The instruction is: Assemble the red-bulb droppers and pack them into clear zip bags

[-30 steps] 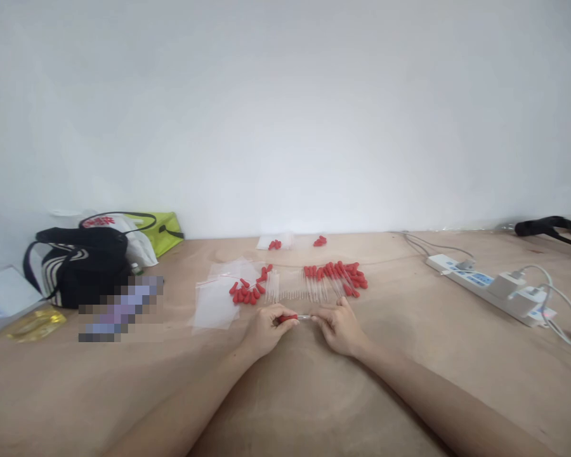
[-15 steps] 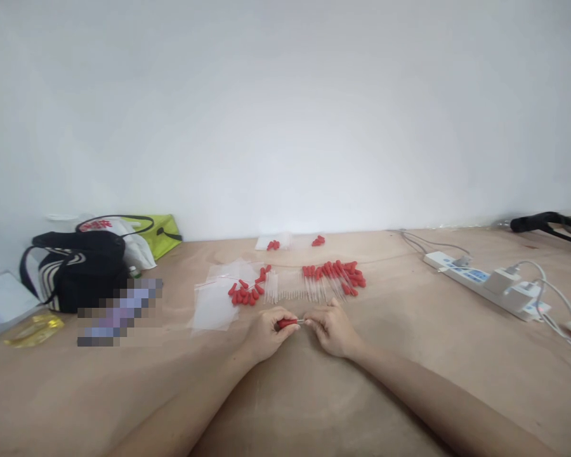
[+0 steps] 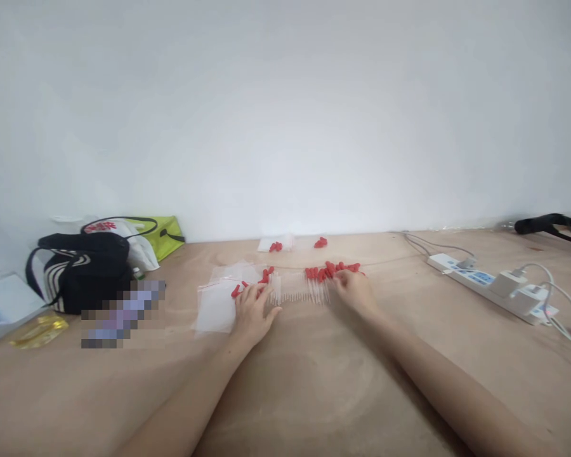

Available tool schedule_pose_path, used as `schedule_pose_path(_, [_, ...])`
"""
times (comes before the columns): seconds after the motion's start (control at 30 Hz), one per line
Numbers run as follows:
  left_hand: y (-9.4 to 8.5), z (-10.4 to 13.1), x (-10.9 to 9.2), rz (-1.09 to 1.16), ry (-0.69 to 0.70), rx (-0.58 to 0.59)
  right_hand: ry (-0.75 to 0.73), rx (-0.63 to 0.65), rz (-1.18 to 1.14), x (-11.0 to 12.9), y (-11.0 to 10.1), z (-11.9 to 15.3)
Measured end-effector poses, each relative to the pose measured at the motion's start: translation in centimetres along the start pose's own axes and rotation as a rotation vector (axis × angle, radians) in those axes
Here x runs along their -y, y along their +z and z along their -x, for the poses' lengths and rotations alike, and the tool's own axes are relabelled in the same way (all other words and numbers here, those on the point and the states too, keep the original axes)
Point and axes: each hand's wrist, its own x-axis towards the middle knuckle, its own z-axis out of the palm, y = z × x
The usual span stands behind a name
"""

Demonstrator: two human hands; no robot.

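My left hand (image 3: pixel 253 312) lies over a pile of loose red rubber bulbs (image 3: pixel 236 291), its fingers spread and thumb apart. It covers most of that pile. My right hand (image 3: pixel 355 289) is at the red-bulbed droppers (image 3: pixel 320 275) on the right, fingertips curled together among the red bulbs. Whatever those fingertips pinch is hidden behind the hand. Between the hands runs a row of thin clear tubes (image 3: pixel 295 297), their narrow tips toward me. Clear plastic bags (image 3: pixel 215 308) lie flat to the left of my left hand.
Farther back are two small groups of red bulbs (image 3: pixel 276 247), one beside a white packet (image 3: pixel 266 243). A power strip (image 3: pixel 466 273) with chargers and cables stands at right. Black bag (image 3: pixel 95 270), green bag (image 3: pixel 167 238) and yellow wrapper (image 3: pixel 40 331) are at left.
My hands were together near the front with a red-bulbed dropper between them. They have parted: the left moved to the loose bulbs, the right to the droppers.
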Motion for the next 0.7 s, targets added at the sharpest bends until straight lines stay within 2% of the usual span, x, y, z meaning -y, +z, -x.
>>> schedule_pose_path(0.1, [-0.3,-0.1,0.9,-0.113,-0.091,-0.023,0.159,-0.009,0.007,-1.7,0.6,-1.9])
schedule_pose_path(0.27, [-0.4,0.1,1.5,-0.208,-0.175,0.027,0.210,0.007,0.116,-2.2,1.5,-2.8])
schedule_pose_path(0.4, [-0.4,0.1,1.3,-0.229,-0.218,0.077,0.112,-0.014,0.148,-1.0,1.7,-2.3])
schedule_pose_path(0.5, [-0.4,0.0,1.2,-0.233,-0.233,0.103,0.018,0.014,0.140,0.2,1.8,-1.8])
schedule_pose_path(0.7, [-0.3,0.0,1.4,-0.225,-0.244,0.107,0.014,0.115,0.186,1.6,2.2,-1.5])
